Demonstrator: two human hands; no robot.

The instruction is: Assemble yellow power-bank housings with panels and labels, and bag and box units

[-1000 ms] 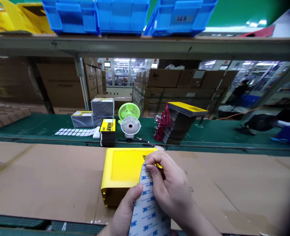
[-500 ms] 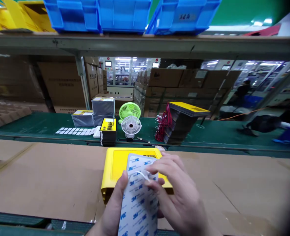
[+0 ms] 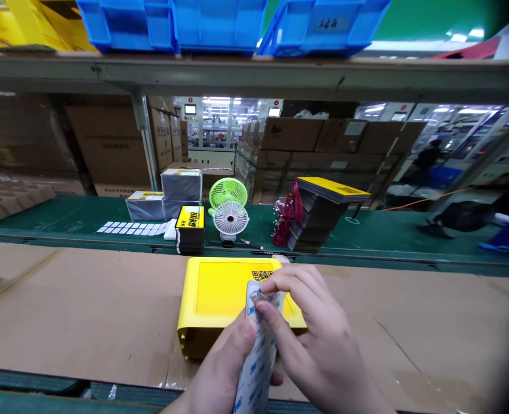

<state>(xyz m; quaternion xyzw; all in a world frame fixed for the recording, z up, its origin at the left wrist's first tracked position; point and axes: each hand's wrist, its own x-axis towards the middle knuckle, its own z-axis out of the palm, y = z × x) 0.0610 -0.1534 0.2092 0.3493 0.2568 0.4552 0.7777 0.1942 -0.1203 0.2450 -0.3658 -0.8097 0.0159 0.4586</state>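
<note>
My left hand (image 3: 222, 365) is closed around a flat panel (image 3: 257, 359) whose face is covered with white backing paper printed with blue 3M marks. The panel is tilted, with its narrow edge turned partly toward me. At its upper end my right hand (image 3: 318, 330) pinches the panel's corner between thumb and forefinger, where a bit of the paper looks lifted. Just behind both hands lies a yellow plastic case (image 3: 219, 287) with a black QR code on top. The panel's far side and my left fingertips are mostly hidden.
Brown cardboard (image 3: 85, 316) covers the near work surface. On the green bench (image 3: 254, 215) behind stand a white fan (image 3: 230, 219), a green fan (image 3: 228, 192), a stack of dark panels (image 3: 318, 221) with red wires, and black-yellow packs (image 3: 190, 230). Blue bins (image 3: 219, 26) sit on the shelf above.
The panel has turned more edge-on and shifted slightly right, so less of its printed face shows. My left hand moved right with it; the right hand still pinches near its top.
</note>
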